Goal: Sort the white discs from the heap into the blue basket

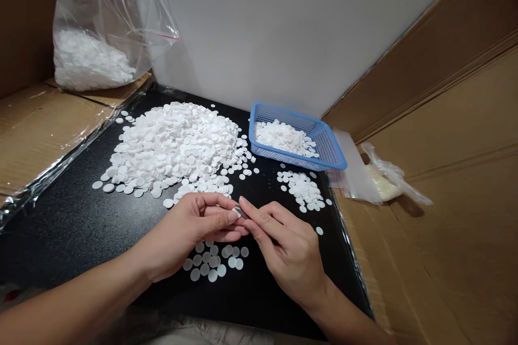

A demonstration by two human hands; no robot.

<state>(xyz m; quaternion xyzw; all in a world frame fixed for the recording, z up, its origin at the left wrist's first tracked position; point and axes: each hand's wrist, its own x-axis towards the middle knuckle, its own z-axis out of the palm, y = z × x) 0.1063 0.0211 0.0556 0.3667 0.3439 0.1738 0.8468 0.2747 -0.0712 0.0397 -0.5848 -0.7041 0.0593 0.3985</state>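
Above the black table, my left hand [206, 218] pinches a small white disc [237, 211] between thumb and fingers. My right hand [283, 242] meets it there, fingertips closed on a small thin grey piece [244, 215] against the disc; its kind cannot be made out. Below my hands lie several loose translucent white discs [213, 275] spread flat. Beyond them rises a large heap of white discs [178, 140]. A smaller pile of discs [303, 191] lies to the right of my right hand.
A blue perforated basket [340, 159] with white discs stands at the back right. A clear bag [93, 59] of white pieces sits on cardboard at the back left. Cardboard [457, 172] walls the right side, with a plastic bag [384, 180] near it. A grey wall [259, 27] stands behind.
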